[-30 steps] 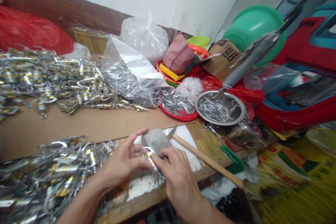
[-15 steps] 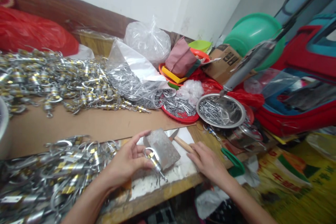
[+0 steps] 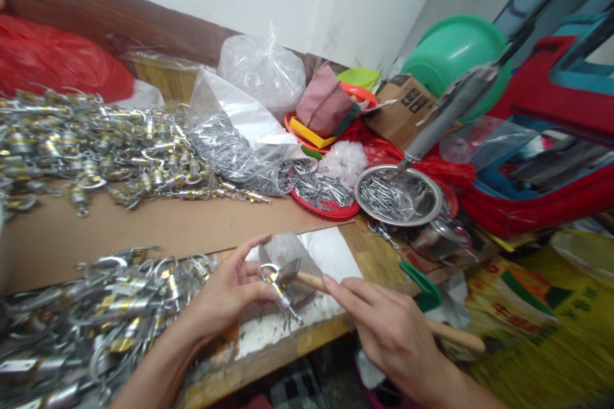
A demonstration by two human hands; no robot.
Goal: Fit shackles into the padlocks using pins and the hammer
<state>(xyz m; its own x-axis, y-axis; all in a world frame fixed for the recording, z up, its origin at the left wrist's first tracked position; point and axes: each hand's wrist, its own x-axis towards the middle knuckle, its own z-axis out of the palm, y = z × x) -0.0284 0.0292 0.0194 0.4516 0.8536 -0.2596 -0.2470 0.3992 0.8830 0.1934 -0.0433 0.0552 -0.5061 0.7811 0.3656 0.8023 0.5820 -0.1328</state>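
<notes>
My left hand pinches a small silver-and-brass metal fitting with a curved ring at one end and a small eye at the other. It is held against a grey metal block. My right hand is wrapped round the wooden handle of a hammer. The hammer's dark head is at the fitting, overlapping its ringed end; whether they touch I cannot tell. Under the block lies a white sheet on the wooden table. Similar fittings are piled left of my left hand.
Another heap of fittings lies farther back, beside a clear bag of metal pins. A red plate and a steel bowl hold more pins. A grey pole-like tool slants above the bowl. A green handle-shaped piece sits at the table's right edge.
My right hand has brought the hammer left and down, from beside the block onto the fitting. My left hand keeps its hold on the fitting. The view has shifted slightly.
</notes>
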